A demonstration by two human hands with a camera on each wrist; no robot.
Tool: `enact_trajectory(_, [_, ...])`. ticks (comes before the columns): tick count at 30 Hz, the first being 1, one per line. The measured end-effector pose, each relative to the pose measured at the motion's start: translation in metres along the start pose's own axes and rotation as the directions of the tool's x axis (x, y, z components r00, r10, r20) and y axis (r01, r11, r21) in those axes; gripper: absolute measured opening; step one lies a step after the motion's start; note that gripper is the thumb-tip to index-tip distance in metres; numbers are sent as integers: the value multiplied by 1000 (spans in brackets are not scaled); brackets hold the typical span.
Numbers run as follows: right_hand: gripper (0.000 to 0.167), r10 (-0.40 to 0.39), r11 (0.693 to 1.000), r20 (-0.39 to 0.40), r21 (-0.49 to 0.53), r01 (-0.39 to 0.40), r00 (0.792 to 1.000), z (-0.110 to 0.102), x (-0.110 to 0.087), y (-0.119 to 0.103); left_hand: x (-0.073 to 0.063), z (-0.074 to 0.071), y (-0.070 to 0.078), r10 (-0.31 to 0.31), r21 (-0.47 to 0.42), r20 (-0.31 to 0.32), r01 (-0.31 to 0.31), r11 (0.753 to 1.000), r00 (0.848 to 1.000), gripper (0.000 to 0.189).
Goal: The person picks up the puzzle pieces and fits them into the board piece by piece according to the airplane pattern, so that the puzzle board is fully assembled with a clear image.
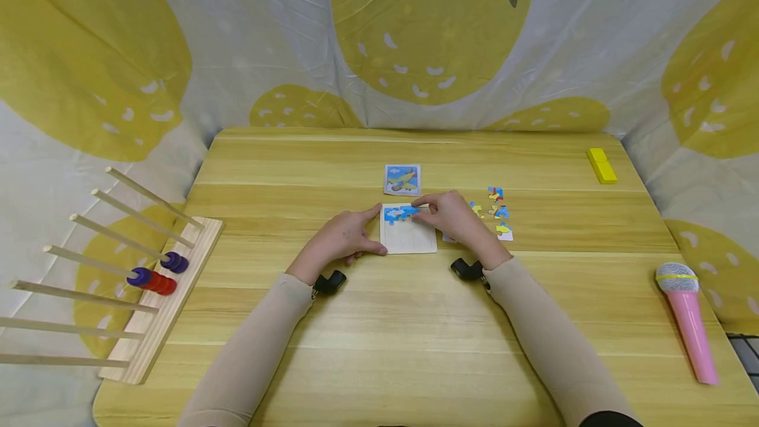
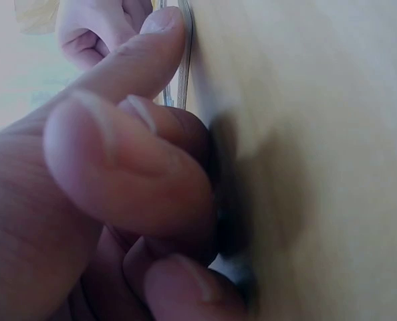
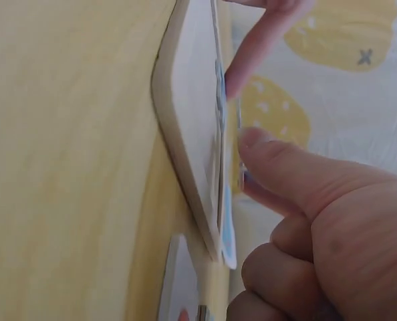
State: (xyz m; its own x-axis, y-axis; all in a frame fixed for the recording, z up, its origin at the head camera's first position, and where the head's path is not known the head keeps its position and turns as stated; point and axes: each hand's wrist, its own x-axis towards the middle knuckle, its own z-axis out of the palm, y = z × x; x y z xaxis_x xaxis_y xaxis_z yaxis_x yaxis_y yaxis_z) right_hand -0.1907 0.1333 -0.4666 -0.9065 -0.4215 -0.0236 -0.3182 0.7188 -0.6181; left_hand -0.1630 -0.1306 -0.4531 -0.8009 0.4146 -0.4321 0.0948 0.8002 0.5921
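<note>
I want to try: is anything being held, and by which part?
The left hand holds the board by its left corners. The right hand is at the blue pieces; I can't tell whether it pinches one.

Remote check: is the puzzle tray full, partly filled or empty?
Partly filled: blue pieces lie along the far side of the puzzle tray, while its near part shows bare.

Soft, even light is filling the head view, and faint shadows are lying beside the beige fabric sleeves (image 1: 252, 348) toward the near edge of the pale wooden desk (image 1: 385, 361). Glare is whitening the left-wrist view's upper left; the bare left hand (image 2: 118, 180) is blurring.
</note>
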Motion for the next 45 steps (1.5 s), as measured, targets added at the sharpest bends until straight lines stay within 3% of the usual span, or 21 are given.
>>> enact_trajectory(12, [34,7,998,3,-62,-6,1000,7,3,-1,1,1,0,-1,-7,3,1,1000,1000,109])
enact_trajectory(21, [25,-33,997,18,-64,34,999,8,3,-7,1,0,0,-6,-4,3,6,1000,1000,109])
enact_trajectory(33, [23,-7,995,36,-104,11,999,11,5,-7,1,-1,1,-9,-3,3,9,1000,1000,109])
enact_trajectory(40, [24,25,998,40,-51,-23,999,10,4,-8,1,0,0,-9,-5,1,9,1000,1000,108])
enact_trajectory(45, [28,87,993,3,76,-87,996,-5,-1,2,0,0,1,-14,-13,4,14,1000,1000,109])
